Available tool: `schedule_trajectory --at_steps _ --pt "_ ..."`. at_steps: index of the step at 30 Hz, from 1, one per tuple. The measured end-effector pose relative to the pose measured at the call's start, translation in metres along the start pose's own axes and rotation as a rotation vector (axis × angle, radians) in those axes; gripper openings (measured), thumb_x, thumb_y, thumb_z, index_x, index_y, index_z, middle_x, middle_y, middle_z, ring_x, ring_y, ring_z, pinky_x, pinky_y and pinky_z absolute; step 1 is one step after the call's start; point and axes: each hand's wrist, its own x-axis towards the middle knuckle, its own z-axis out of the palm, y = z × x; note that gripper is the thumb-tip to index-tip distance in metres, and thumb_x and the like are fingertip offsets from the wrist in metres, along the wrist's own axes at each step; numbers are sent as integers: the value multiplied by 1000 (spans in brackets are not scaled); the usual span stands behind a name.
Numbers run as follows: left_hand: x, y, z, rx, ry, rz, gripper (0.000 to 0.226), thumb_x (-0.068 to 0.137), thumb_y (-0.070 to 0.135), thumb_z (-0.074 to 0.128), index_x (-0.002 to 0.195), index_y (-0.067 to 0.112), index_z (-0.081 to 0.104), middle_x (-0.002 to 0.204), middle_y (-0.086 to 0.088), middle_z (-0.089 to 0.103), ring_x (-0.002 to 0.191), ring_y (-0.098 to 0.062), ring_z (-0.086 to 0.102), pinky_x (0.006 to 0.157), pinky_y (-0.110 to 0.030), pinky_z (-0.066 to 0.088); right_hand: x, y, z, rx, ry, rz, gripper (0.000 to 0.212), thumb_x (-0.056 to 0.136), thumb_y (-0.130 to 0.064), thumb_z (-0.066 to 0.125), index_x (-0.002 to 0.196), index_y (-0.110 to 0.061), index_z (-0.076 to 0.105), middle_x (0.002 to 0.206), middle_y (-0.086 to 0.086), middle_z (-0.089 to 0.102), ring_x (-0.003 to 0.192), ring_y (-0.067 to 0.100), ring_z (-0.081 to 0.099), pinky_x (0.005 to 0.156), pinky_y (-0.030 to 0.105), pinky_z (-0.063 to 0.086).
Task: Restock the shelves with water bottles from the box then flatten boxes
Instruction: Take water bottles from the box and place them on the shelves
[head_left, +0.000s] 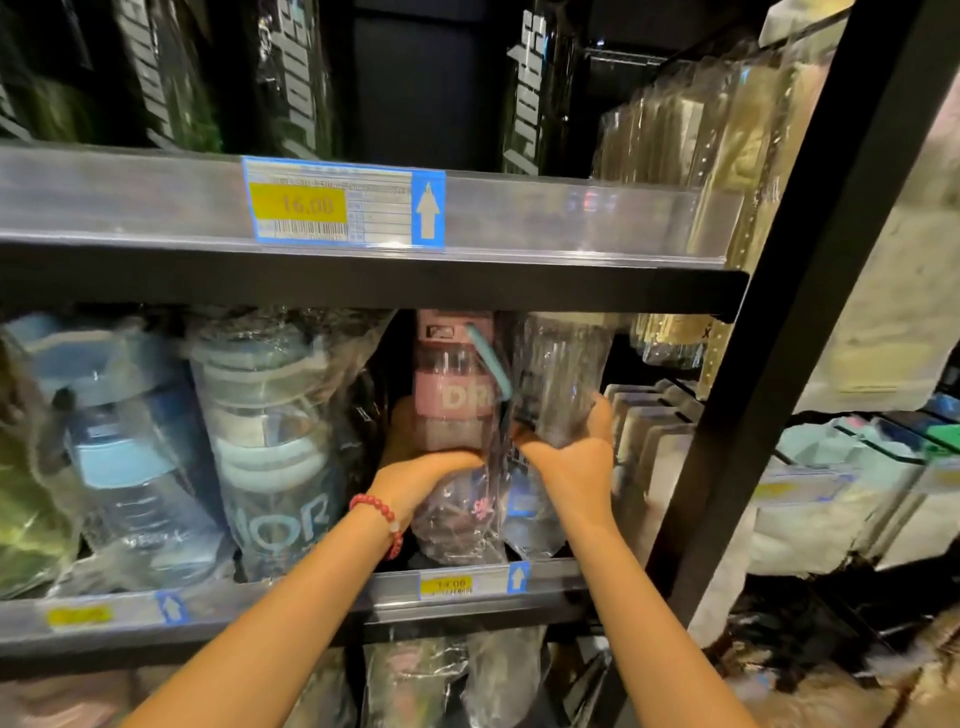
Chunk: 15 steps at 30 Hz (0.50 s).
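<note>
Both my hands reach into the middle shelf (363, 597). My left hand (421, 467), with a red bead bracelet on its wrist, grips a pink-banded water bottle (452, 395) wrapped in clear plastic. Just to the right, my right hand (576, 462) holds a clear wrapped bottle (561, 374) from below and behind. Both bottles stand upright, side by side, above other wrapped bottles (457, 525) lying at the shelf front. No box is in view.
Large blue and grey wrapped bottles (270, 441) fill the shelf's left side. An upper shelf (363, 208) with a price tag hangs close above. A black upright post (769, 364) bounds the right. Packaged goods (831, 493) sit beyond it.
</note>
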Motion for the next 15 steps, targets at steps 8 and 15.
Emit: schedule_trajectory --at_steps 8,15 --pt "-3 -10 -4 115 26 114 32 57 7 89 83 8 70 76 0 72 69 -6 67 68 -20 55 -11 7 -8 -34 -60 -117 82 64 -18 79 130 -20 32 114 -9 54 100 -3 57 81 6 44" --pt "-5 -13 -8 390 64 277 23 62 25 88 68 21 66 72 11 65 68 1 60 58 -6 46 -22 6 -16 -72 -155 -88 99 74 -23 81 147 -18 14 143 -7 29 129 3 31 107 22 29"
